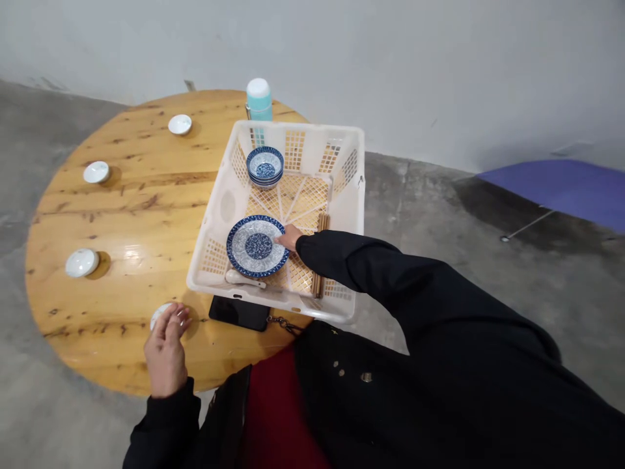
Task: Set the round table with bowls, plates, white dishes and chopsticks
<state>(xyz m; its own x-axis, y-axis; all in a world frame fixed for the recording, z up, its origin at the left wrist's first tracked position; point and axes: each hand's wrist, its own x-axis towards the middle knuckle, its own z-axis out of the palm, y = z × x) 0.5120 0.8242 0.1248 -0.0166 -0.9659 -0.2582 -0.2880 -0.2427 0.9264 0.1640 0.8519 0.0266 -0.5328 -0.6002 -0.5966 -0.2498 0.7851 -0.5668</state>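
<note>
The fingers [282,239] of the right hand [291,237] lie extended against the rim of a blue-and-white patterned plate [257,246], not clenched; whether they grip it cannot be told. The plate sits to the left of those fingers, round and tilted slightly, inside a white plastic basket [342,156], and the right hand is far nearer to it than the left. Just right of the right hand, a bundle of wooden chopsticks [319,255] runs near to far. A white ceramic spoon [244,278] lies at the plate's near edge, and a stack of blue-and-white bowls [265,166] stands at the basket's far end. The left hand [166,345] is loosely curled, at or just over a small white dish [161,314]; contact is unclear. Three more white dishes [96,172] are spread along the left of the round pine table [122,208]. A black phone [239,312] lies at the basket's near side, and a teal thermos [258,99] stands beyond it.
</note>
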